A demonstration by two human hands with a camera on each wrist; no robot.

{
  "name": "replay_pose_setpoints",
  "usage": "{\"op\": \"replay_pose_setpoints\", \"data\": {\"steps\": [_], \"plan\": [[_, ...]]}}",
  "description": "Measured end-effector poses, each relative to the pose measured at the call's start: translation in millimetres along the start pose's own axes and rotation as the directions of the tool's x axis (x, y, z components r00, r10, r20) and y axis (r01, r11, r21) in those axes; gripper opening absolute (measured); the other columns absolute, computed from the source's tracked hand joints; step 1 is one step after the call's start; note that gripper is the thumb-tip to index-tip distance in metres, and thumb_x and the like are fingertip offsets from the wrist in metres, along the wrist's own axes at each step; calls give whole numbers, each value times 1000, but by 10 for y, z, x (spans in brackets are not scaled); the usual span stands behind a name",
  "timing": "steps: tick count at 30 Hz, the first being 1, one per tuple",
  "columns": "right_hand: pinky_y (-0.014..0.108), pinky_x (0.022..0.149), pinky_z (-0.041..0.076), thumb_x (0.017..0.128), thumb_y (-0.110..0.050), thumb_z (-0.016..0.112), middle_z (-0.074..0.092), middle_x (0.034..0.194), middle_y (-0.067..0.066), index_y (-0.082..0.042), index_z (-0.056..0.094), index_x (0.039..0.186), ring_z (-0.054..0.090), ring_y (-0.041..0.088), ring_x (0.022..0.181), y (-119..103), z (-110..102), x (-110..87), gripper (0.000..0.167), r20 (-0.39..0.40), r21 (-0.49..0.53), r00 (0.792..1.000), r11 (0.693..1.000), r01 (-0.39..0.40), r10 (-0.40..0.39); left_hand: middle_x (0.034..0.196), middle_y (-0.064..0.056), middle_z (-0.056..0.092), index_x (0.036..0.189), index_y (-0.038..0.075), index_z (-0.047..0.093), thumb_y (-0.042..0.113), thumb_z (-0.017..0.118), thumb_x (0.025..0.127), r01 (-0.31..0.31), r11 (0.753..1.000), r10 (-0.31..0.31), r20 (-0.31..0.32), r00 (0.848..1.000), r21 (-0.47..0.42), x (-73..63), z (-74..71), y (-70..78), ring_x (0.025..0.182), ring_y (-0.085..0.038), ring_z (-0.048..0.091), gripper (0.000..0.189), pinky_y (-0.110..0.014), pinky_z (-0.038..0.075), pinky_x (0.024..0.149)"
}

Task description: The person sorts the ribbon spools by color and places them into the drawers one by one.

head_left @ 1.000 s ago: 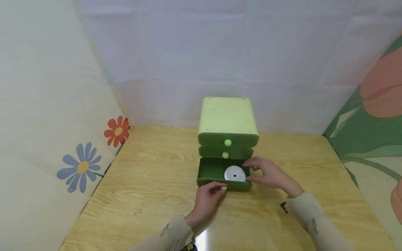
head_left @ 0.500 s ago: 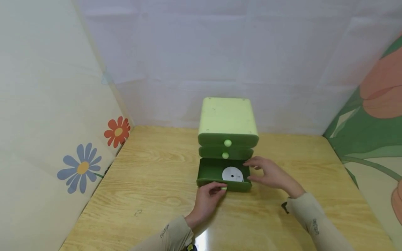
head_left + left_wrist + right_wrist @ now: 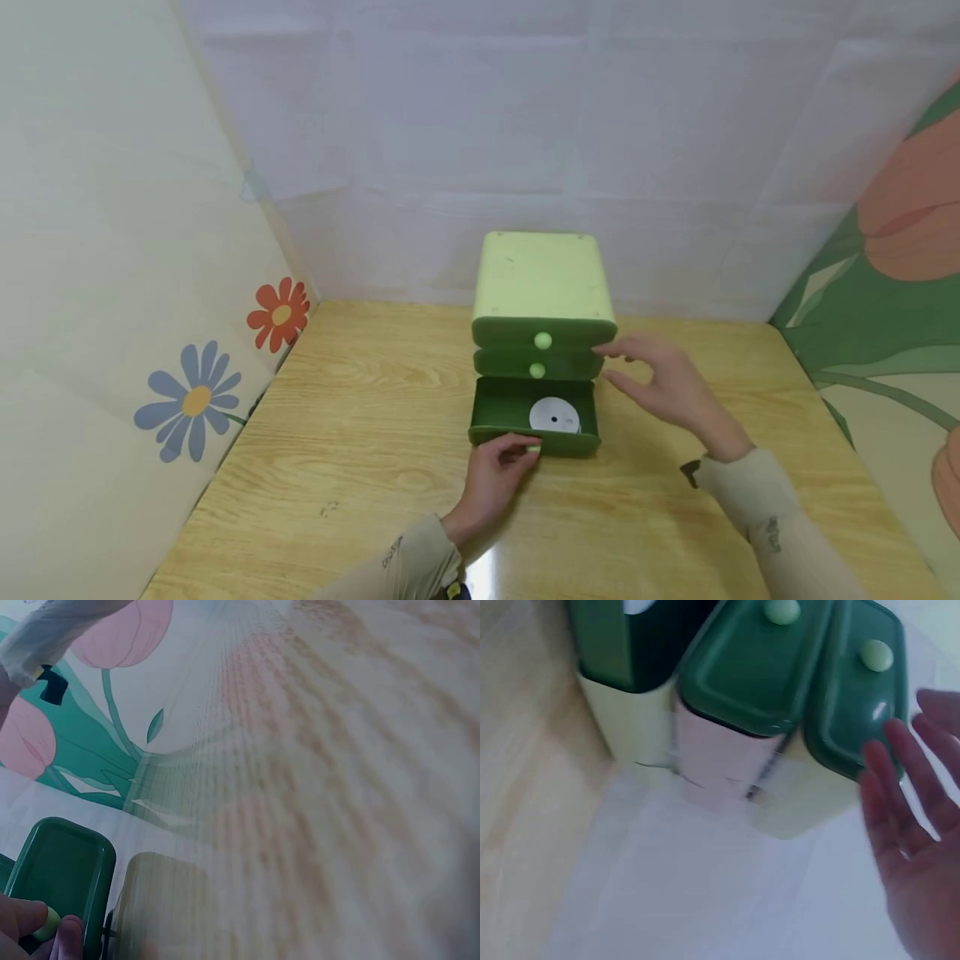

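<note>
A small chest of drawers has a pale green top and dark green fronts. Its bottom drawer is pulled out, and a white disc with a centre hole, like a CD, lies inside. My left hand pinches the light green knob of that drawer between thumb and finger. Holding nothing, my right hand is raised at the right end of the middle drawer. In the right wrist view its fingers are spread beside the drawer fronts; whether they touch is unclear.
The chest stands on a wood-grain table, near a white sheet backdrop. The top drawer above the middle one has its own round knob. Flower-patterned panels flank the table on both sides.
My right hand has left the bottom drawer and moved up and right. The disc has shifted slightly left in the drawer. My left hand stays on the knob.
</note>
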State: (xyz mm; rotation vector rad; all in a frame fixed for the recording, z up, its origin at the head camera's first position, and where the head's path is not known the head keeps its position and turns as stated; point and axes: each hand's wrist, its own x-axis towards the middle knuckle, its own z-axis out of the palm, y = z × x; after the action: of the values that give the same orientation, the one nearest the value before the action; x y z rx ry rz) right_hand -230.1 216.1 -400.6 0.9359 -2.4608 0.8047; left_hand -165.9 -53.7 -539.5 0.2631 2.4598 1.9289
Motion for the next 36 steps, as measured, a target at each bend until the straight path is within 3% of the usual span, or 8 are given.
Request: {"op": "replay_pose_setpoints", "data": {"steps": [3, 7, 11, 15, 18, 24, 36], "plan": [[41, 86, 58, 84, -2, 84, 74, 115, 7, -11, 72, 127, 68, 23, 104, -22, -37, 70, 46, -87, -5, 996, 1000, 30, -30, 102, -6, 78, 108, 13, 79, 8, 77, 92, 1, 1000, -1, 2, 1000, 2, 6, -2, 0, 91, -19, 73, 17, -21, 59, 81], [50, 103, 51, 78, -7, 90, 64, 135, 12, -12, 61, 142, 59, 31, 124, 3, -4, 163, 71, -138, -22, 989, 999, 48, -50, 102, -6, 78, 108, 13, 79, 7, 77, 92, 2, 1000, -2, 2, 1000, 1, 11, 0, 4, 91, -19, 73, 17, -21, 59, 82], [61, 112, 42, 72, -15, 95, 50, 154, 15, -13, 47, 154, 46, 38, 139, 61, 96, 219, 95, -109, -70, 991, 995, 65, -72, 101, -6, 78, 107, 12, 79, 7, 77, 92, 9, 1000, -8, 3, 1000, -5, 13, 7, 4, 91, -18, 73, 17, -21, 59, 81], [64, 119, 35, 71, -23, 97, 39, 163, 13, -16, 37, 160, 36, 38, 149, 107, 207, 267, 107, -41, -128, 996, 989, 76, -82, 102, -6, 78, 107, 12, 79, 8, 77, 92, 10, 1000, -10, 2, 1000, -10, 13, 11, -1, 91, -18, 73, 16, -21, 59, 81], [64, 121, 32, 71, -25, 97, 35, 166, 11, -18, 35, 161, 30, 37, 154, 131, 269, 295, 110, -17, -155, 996, 984, 83, -87, 102, -6, 78, 107, 13, 79, 8, 77, 92, 1, 1000, -1, -2, 1000, -11, 16, 12, -5, 91, -19, 73, 16, -21, 59, 82], [64, 120, 34, 66, -23, 99, 36, 165, 12, -15, 37, 160, 29, 37, 155, 155, 322, 319, 114, -46, -181, 991, 977, 113, -123, 102, -5, 78, 107, 14, 79, 9, 78, 92, -4, 1000, 4, -5, 1000, -12, 25, 10, 1, 92, -20, 73, 16, -21, 59, 82], [62, 115, 42, 63, -2, 98, 40, 162, 13, -14, 43, 156, 34, 38, 152, 202, 382, 323, 109, -83, -206, 985, 970, 132, -152, 105, -7, 77, 109, 11, 79, 8, 77, 93, -11, 998, 10, -12, 1000, -64, 40, 21, 5, 92, -24, 73, 17, -22, 60, 82]]}}
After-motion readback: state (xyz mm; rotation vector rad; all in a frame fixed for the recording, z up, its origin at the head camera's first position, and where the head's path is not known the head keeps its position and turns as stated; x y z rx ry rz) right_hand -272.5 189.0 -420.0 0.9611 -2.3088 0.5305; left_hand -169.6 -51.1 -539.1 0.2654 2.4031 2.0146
